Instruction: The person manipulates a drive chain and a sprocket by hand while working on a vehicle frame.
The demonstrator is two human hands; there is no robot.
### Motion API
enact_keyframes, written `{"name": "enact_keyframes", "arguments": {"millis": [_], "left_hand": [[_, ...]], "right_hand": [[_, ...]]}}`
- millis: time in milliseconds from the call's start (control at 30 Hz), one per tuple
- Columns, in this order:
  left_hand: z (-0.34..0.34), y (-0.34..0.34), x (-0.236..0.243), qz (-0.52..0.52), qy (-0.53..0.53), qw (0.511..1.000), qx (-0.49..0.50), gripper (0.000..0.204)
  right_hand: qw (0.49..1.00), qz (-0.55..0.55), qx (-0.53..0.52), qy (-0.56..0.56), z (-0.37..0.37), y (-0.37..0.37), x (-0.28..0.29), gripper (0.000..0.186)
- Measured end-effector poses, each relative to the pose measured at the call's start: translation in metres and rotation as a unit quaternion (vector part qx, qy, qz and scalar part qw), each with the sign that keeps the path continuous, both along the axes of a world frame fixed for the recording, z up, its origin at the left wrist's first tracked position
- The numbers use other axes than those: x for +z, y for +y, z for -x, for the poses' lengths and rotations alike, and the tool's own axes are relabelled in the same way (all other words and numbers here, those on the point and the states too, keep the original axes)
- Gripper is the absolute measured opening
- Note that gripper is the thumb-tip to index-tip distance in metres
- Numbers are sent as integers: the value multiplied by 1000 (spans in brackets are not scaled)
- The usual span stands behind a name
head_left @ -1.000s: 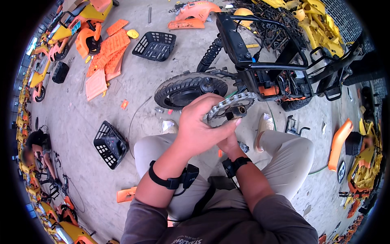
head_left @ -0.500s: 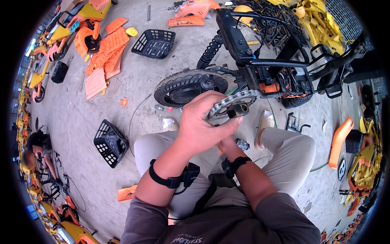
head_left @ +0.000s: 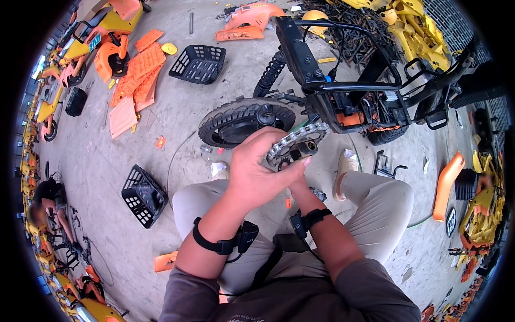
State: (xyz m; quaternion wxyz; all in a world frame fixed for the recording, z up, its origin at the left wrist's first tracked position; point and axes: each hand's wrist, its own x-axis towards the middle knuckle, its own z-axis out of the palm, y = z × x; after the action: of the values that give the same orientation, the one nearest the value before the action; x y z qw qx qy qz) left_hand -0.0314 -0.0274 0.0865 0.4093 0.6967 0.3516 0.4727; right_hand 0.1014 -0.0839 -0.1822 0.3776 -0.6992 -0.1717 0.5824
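Note:
My left hand [head_left: 256, 170] is closed around the left side of a toothed chainring [head_left: 283, 144] with a silver chain [head_left: 312, 130] running along its upper edge. Its thumb lies along the lower side, by a dark crank end [head_left: 306, 148] with a round hole. Under the left hand, my right hand [head_left: 298, 181] reaches up close to the same part. The fingers of that hand are mostly hidden, so their grip does not show. Just beyond stands a stripped black scooter frame [head_left: 316, 72] with its rear wheel [head_left: 244, 121] beside my hands.
Two black plastic baskets, one upper left [head_left: 198, 64] and one lower left [head_left: 144, 196], rest on the concrete floor. Orange panels [head_left: 137, 80] lie beyond. An orange strip [head_left: 448, 185] and a small black stand [head_left: 389, 165] are at right. Another person [head_left: 51, 198] is at far left.
The whole view has shifted slightly, so most things appear a little farther left. My hands stay at the chainring, with the left hand's grip unchanged.

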Motion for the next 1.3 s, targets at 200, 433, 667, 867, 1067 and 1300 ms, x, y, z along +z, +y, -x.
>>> {"name": "enact_keyframes", "arguments": {"millis": [200,433,667,867,1067,1300], "left_hand": [[-7,0,-2,-1,21,999,-26,34],[-5,1,-7,-13,19,999,-33,35],[-3,1,-1,5,15,999,-30,37],[0,2,-3,-16,18,999,-29,38],[-2,5,-8,5,22,1000,-17,36],[-1,6,-10,-1,24,1000,-5,37]], "right_hand": [[991,-45,-25,-120,-17,0,-40,33],[974,-13,-179,137,-14,-3,-4,28],[952,-23,-173,253,-14,-9,-46,25],[936,-38,-196,291,-6,-8,-39,26],[942,-20,-193,273,-2,-12,-51,24],[954,-17,-156,255,-1,-13,-36,22]]}}
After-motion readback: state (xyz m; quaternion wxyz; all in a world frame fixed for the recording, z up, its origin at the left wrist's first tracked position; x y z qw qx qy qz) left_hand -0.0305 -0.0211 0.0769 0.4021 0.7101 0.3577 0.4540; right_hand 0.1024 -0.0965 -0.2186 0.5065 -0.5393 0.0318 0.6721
